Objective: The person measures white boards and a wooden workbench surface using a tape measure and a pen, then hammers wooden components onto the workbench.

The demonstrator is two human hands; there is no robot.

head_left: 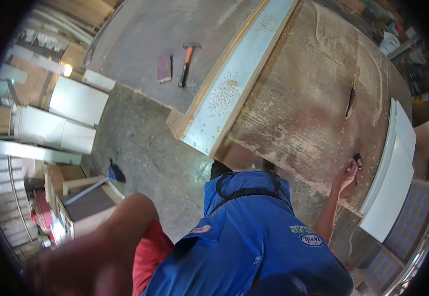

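My right hand (346,176) is at the right part of the brown worktable (303,84), its fingers closed on a small dark object (358,159) that is too small to make out. My left arm (130,217) is bent up close at the lower left and blurred; its fingers do not show clearly. Ahead of me, a long pale-blue panel with wooden edges (202,128) lies across the tabletop, with many small dark bits scattered on it. Left of that panel lie a claw hammer (187,64) with an orange and black handle and a maroon rectangular block (164,68).
White panels (389,167) lean at the table's right edge, near my right hand. More white boards (79,101) stand at the left, above a wooden box-like frame (88,200). A dark blue item (116,172) lies on the concrete floor (143,143). The tabletop has a slot (351,102).
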